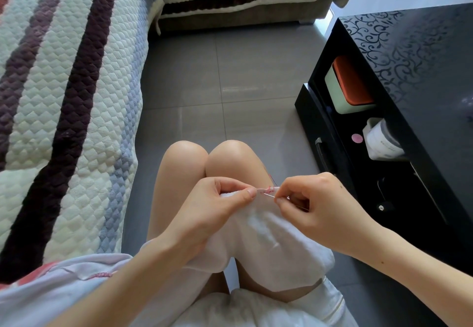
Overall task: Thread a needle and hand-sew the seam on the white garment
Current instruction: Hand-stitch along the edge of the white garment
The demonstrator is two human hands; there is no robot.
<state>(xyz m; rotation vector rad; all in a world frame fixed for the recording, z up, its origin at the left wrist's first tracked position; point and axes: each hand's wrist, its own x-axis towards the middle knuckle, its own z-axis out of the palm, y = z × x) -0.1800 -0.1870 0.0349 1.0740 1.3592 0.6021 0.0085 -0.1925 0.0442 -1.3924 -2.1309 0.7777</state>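
Observation:
The white garment drapes over my lap and knees. My left hand pinches its upper edge, thumb on top, holding the seam taut. A short run of pink stitches shows on that edge between my hands. My right hand pinches the thin needle between thumb and forefinger, its point lying in the seam beside the stitches. A dark thread runs up from the seam against my right knee.
A quilted striped sofa cover fills the left. A black coffee table stands close on the right, its lower shelf holding an orange-lidded box and a white container. Grey tiled floor lies ahead.

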